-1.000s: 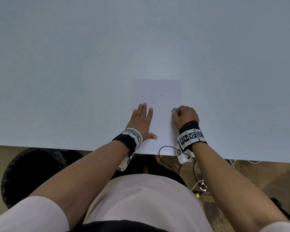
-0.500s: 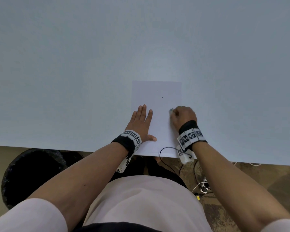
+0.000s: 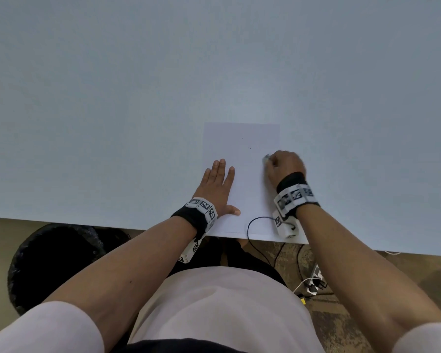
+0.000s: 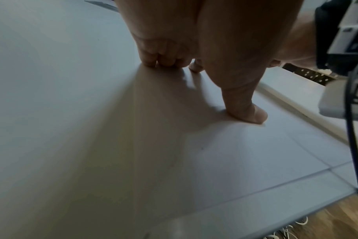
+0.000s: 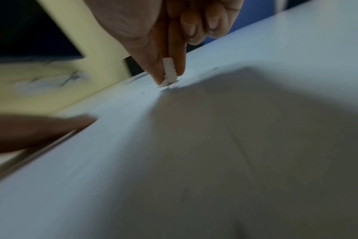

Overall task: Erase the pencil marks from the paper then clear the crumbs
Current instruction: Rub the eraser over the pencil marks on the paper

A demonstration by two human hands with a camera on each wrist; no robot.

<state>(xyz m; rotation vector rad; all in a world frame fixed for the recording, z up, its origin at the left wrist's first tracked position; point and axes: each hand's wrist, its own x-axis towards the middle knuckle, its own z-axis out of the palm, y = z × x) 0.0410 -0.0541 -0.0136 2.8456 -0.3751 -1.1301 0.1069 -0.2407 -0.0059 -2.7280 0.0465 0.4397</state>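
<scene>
Pale table [image 3: 112, 123] carries our paper [image 3: 242, 174] at its near edge. We press our left hand [image 3: 218, 186] flat, fingers spread, on the paper's left side. Our right hand [image 3: 285, 165] pinches the eraser [image 5: 170, 71] against the paper's right side, near two dark specks [image 3: 249, 148].

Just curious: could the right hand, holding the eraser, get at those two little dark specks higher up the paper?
Probably yes. The right hand pinches the eraser at the paper's right edge; bare sheet lies between it and the specks.
</scene>
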